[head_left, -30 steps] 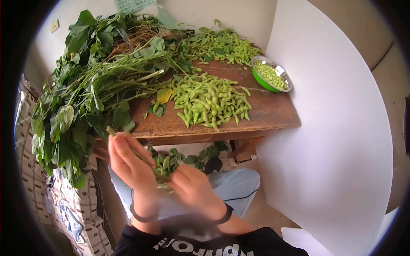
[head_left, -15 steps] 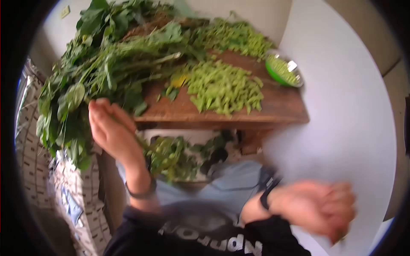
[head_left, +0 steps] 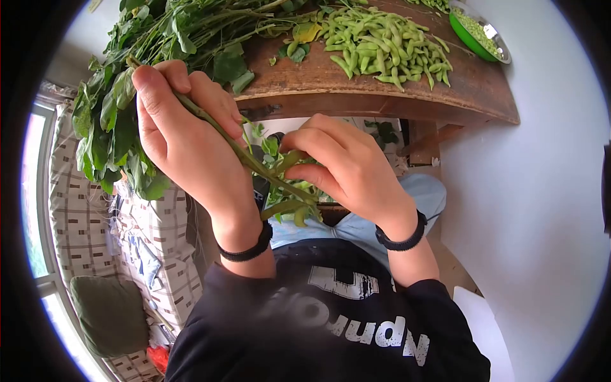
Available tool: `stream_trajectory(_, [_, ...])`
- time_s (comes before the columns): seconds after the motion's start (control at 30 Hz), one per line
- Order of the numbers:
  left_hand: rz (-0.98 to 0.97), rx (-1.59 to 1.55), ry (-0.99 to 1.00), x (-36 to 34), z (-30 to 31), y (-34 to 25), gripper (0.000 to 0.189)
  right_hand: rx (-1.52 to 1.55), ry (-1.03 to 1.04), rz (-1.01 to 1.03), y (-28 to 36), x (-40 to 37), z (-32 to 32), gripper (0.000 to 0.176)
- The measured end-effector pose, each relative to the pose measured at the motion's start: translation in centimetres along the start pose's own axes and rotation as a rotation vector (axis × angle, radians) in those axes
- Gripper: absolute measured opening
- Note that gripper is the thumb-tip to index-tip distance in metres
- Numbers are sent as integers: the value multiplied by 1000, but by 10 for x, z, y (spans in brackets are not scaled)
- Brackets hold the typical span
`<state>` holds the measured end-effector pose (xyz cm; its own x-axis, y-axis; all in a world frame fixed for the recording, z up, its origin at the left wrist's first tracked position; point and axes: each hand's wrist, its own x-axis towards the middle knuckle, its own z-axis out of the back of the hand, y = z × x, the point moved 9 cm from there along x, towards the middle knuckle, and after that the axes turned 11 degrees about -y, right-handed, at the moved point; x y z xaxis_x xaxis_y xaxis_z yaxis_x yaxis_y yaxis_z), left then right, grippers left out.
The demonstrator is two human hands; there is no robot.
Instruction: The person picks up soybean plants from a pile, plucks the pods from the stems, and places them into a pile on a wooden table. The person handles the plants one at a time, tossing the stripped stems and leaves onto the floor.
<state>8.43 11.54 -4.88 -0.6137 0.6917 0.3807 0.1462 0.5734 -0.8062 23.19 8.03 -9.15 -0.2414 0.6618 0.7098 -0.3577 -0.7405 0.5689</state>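
A green bean stalk (head_left: pixel 238 151) runs diagonally across the front of my body. Its upper end lies in my left hand (head_left: pixel 191 127), with thumb and fingers closed round it. Lower on the stalk, my right hand (head_left: pixel 353 169) pinches a green pod (head_left: pixel 289 162) between thumb and fingers. More pods (head_left: pixel 286 208) hang from the stalk's lower end, below the right hand. Loose picked pods (head_left: pixel 385 48) lie heaped on the wooden table (head_left: pixel 299 79) beyond the hands.
Leafy stalks (head_left: pixel 165 38) are piled over the table's left side. A green-rimmed bowl (head_left: pixel 474 35) holding small green pieces stands at the right end, beside a white wall (head_left: pixel 534 172). A patterned sofa (head_left: pixel 83 223) with a dark cushion (head_left: pixel 111 312) is at left.
My right hand has swung in from the lower right to the stalk and now pinches a pod. My left hand has come nearer, and the view has tilted down, showing less of the table.
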Motion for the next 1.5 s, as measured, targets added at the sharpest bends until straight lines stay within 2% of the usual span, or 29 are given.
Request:
stream_trajectory(0.07, [9, -17, 14, -1, 0, 2, 40, 21, -39, 9, 2, -3, 3, 27])
stream_trajectory(0.13, [14, -31, 23, 1, 1, 4, 39, 17, -92, 122, 11, -10, 7, 27])
stream_trajectory(0.17, [39, -50, 28, 2, 1, 7, 40, 23, -89, 119, 12, -11, 5, 27])
stream_trajectory(0.23, [70, -62, 35, 0, 0, 10, 40, 126, -161, -11, 5, -12, 5, 24])
stream_trajectory(0.33, [75, -37, 64, -9, -8, 12, 39, 119, -82, -19, 1, -9, -3, 24])
stream_trajectory(0.43, [43, 31, 16, -6, -4, 13, 38, 64, -76, 93, 10, -13, -2, 21])
stream_trajectory(0.53, [61, 15, -93, 8, 13, 27, 38, -6, -143, 321, 50, -22, 11, 24])
stream_trajectory(0.6, [50, 24, -231, 38, 46, 42, 34, -114, -167, 303, 92, -59, 60, 19])
stream_trajectory(0.63, [15, 25, -233, 43, 51, 36, 34, -169, -178, 294, 113, -77, 85, 19])
stream_trajectory(0.7, [-19, 10, -229, 44, 56, 29, 34, -224, -711, 508, 155, -93, 157, 27])
stream_trajectory(0.73, [-16, 15, -223, 40, 54, 27, 34, -203, -912, 737, 172, -73, 180, 31])
stream_trajectory(0.77, [-17, 9, -237, 37, 55, 26, 34, -211, -913, 730, 152, -59, 177, 31])
stream_trajectory(0.83, [-17, -5, -243, 34, 51, 24, 34, -393, -718, 279, 68, -2, 161, 18])
stream_trajectory(0.87, [-53, 18, -275, 30, 50, 18, 34, -476, -612, 45, 25, 14, 151, 17])
stream_trajectory(0.93, [-81, 36, -293, 26, 46, 10, 34, -622, -390, -418, -41, 11, 133, 30])
stream_trajectory(0.97, [-99, 56, -359, 26, 48, 5, 34, -339, -413, -488, -35, -3, 105, 25])
stream_trajectory(1.0, [-115, 84, -427, 25, 52, 2, 34, -191, -357, -503, -31, -18, 80, 20])
stream_trajectory(1.07, [-134, 129, -400, 26, 52, 2, 34, 101, -247, -561, -21, -51, 28, 16])
stream_trajectory(1.1, [-154, 130, -404, 26, 51, -1, 33, 105, -263, -578, -21, -60, 8, 21])
stream_trajectory(1.13, [-175, 130, -403, 26, 49, -4, 32, 78, -143, -641, -20, -67, -6, 22])
stream_trajectory(1.23, [-193, 135, -366, 24, 42, -3, 32, 206, -218, -650, -17, -72, -24, 15])
stream_trajectory(1.33, [-202, 136, -343, 21, 37, -4, 32, 189, -147, -660, -25, -77, -34, 15])
stream_trajectory(1.4, [-212, 143, -341, 22, 37, -6, 32, 195, -189, -481, -18, -78, -31, 16])
stream_trajectory(1.43, [-210, 168, -298, 24, 34, -7, 32, 201, -183, -478, -19, -82, -30, 16])
stream_trajectory(1.5, [-214, 199, -261, 31, 36, -4, 31, 261, -117, -306, -5, -88, -28, 18])
